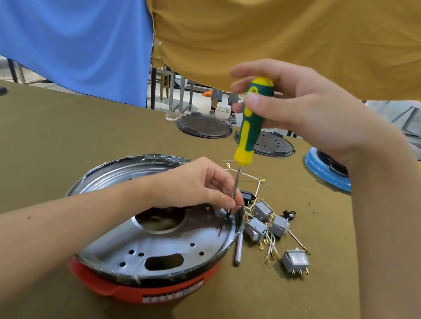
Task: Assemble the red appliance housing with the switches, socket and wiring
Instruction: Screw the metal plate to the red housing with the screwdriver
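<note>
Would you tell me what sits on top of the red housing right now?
A metal plate with holes covers the red housing. The left hand steadies the screwdriver shaft there; the right hand grips the handle. The tip's screw is hidden.

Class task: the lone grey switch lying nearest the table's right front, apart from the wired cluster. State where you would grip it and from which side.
Grip the grey switch across its two flat side walls, coming from above. It lies clear on the cloth, its brass terminals point toward the near right, and its loose wires trail left, so pinching the boxy body avoids both.
</note>
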Action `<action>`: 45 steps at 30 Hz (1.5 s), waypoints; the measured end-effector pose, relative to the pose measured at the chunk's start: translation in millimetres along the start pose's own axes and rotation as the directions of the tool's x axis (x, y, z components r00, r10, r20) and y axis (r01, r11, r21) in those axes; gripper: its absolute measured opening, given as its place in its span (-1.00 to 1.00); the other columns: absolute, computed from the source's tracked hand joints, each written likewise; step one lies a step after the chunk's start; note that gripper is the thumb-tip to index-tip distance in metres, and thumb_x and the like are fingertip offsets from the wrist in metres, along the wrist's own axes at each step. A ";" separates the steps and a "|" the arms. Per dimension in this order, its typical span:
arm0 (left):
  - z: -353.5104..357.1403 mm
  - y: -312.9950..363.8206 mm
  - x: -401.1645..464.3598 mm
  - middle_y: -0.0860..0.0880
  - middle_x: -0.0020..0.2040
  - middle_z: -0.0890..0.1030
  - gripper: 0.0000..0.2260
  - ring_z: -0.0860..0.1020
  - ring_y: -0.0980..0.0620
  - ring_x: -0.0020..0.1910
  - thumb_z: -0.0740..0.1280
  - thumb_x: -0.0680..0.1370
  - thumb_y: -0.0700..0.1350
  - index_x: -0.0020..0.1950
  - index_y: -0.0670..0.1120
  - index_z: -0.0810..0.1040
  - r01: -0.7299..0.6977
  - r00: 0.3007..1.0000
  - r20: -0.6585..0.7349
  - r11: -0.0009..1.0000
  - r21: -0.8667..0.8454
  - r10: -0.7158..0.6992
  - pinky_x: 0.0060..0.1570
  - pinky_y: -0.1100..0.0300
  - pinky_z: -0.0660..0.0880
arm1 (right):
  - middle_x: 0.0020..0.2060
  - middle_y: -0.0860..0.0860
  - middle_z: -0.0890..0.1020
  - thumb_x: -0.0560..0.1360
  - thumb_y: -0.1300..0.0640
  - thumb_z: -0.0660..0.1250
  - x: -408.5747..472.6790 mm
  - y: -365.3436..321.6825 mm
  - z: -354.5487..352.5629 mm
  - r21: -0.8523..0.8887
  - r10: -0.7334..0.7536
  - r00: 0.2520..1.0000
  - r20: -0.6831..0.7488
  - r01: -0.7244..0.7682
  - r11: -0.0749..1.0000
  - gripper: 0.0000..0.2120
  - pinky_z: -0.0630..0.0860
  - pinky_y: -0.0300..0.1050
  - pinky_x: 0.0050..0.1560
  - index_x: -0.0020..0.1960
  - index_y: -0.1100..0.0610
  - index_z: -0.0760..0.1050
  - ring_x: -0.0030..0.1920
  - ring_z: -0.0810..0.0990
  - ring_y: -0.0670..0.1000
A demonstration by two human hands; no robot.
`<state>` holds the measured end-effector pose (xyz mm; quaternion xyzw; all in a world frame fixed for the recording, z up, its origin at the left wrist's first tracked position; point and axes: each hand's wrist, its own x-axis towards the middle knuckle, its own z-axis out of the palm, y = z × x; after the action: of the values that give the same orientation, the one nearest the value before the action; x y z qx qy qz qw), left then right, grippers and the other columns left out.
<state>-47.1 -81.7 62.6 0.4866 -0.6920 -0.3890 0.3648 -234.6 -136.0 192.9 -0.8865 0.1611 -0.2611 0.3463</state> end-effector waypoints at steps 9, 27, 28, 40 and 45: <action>-0.7 -0.8 -4.3 -0.05 -0.04 0.73 -0.84 0.67 0.07 -0.07 0.42 0.53 -0.28 0.00 -0.04 0.70 0.016 0.999 0.030 0.998 -0.053 -0.014 -0.08 0.30 0.56 | -0.13 0.12 0.67 0.44 0.01 0.51 8.3 0.6 3.7 -0.185 -0.078 0.988 -0.131 0.053 0.981 -0.74 0.68 -0.02 -0.10 0.03 0.13 0.59 -0.14 0.70 0.11; -2.2 -1.3 -3.5 -0.26 0.07 0.67 -0.86 0.64 -0.13 0.03 0.46 0.51 -0.21 0.01 -0.01 0.71 0.065 0.997 0.049 0.997 -0.039 -0.063 0.21 -0.05 0.54 | -0.14 0.07 0.67 0.38 -0.09 0.45 13.0 6.1 5.3 -0.089 -0.055 0.996 -0.065 0.049 0.995 -0.62 0.62 -0.22 -0.16 0.06 0.14 0.54 -0.17 0.71 -0.06; -2.0 -1.1 -3.6 -0.25 0.07 0.68 -0.85 0.64 -0.12 0.03 0.46 0.51 -0.22 0.01 -0.01 0.71 0.066 0.997 0.050 0.997 -0.043 -0.064 0.20 -0.01 0.55 | -0.13 0.07 0.67 0.37 -0.11 0.45 12.9 6.3 5.6 -0.082 -0.055 0.996 -0.066 0.049 0.995 -0.59 0.63 -0.21 -0.15 0.07 0.14 0.54 -0.16 0.71 -0.06; -1.0 -1.5 -1.8 -0.11 -0.01 0.71 -0.87 0.67 0.01 -0.01 0.49 0.49 -0.22 -0.02 -0.01 0.70 0.071 0.997 0.043 0.994 -0.084 -0.068 0.09 0.20 0.58 | 0.05 0.14 0.68 0.59 0.24 0.30 6.5 10.9 6.9 0.187 -0.071 0.997 0.038 0.063 0.980 -0.77 0.56 0.25 0.19 0.25 0.17 0.50 0.09 0.68 0.13; -1.7 -2.7 -1.5 -0.11 -0.01 0.71 -0.86 0.67 -0.01 -0.01 0.48 0.49 -0.25 -0.03 -0.02 0.69 0.064 0.997 0.049 0.993 -0.098 -0.059 0.06 0.21 0.57 | -0.07 0.20 0.69 0.53 0.17 0.41 11.7 7.0 10.3 0.060 -0.090 0.995 -0.032 0.092 0.994 -0.83 0.60 -0.19 -0.15 0.10 0.18 0.54 -0.07 0.72 0.04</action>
<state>-44.1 -81.2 60.8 0.4800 -0.6645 -0.4451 0.3605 -219.8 -140.9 185.7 -0.8780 0.1175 -0.2945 0.3585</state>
